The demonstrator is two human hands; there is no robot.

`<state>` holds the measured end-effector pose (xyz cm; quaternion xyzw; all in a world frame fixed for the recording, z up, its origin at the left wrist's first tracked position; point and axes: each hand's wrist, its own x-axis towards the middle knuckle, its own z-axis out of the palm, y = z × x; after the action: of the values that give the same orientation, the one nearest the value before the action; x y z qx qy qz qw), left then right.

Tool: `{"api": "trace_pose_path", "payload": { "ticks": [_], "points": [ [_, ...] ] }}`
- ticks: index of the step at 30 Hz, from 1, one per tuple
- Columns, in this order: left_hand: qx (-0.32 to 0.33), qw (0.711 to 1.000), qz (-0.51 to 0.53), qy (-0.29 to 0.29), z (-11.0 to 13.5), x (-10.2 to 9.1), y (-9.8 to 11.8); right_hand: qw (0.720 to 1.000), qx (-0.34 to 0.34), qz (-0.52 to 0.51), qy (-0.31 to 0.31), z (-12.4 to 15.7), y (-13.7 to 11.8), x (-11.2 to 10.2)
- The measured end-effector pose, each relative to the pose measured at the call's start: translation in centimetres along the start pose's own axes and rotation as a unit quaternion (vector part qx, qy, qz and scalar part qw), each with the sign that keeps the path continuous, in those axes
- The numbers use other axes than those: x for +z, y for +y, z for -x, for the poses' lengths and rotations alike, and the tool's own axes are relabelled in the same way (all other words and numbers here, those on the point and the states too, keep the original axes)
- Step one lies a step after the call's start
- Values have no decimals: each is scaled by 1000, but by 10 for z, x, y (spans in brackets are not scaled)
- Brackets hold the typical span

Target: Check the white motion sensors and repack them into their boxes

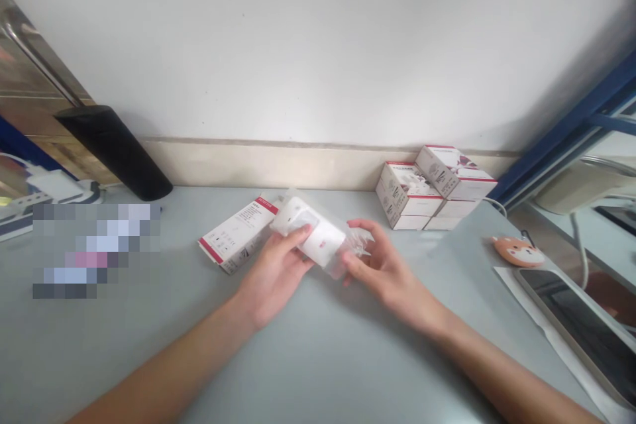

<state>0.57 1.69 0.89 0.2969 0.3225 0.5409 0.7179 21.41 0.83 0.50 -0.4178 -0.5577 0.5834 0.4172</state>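
Over the middle of the grey table (318, 358) both hands hold a white plastic switch plate (311, 233) wrapped in a clear plastic bag (355, 242). My left hand (271, 271) grips the plate from below, thumb on top. Fingers of my right hand (380, 262) pinch the bag's right end. Just behind the left hand lies a white and red carton (237, 233), flat on the table.
Several white and red boxes (430, 189) are stacked against the wall at the back right. An orange animal-shaped object (517, 250) and a tablet (581, 315) lie at the right. A black cylinder (114, 149) leans at the back left, beside a blurred patch (94, 248).
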Motion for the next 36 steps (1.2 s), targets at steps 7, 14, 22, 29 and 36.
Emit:
{"api": "trace_pose_path", "payload": {
  "ticks": [7, 14, 22, 29, 36],
  "points": [
    [45, 992, -115, 0, 0, -3, -5, 992, -14, -50, 111, -6, 1, -6],
    [235, 811, -536, 19, -6, -21, -8, 995, -34, -39, 90, -7, -10, -23],
    [173, 770, -613, -30, 6, -15, -3, 924, -218, 260, 179, -3, -2, -23],
    [-73, 933, -351, -42, 4, -7, 5, 905, -211, 351, 114, -7, 3, -21],
    [-227, 958, -2, -176, 3, -13, 26, 985, -61, 141, 72, -8, 3, -18]
  ]
}}
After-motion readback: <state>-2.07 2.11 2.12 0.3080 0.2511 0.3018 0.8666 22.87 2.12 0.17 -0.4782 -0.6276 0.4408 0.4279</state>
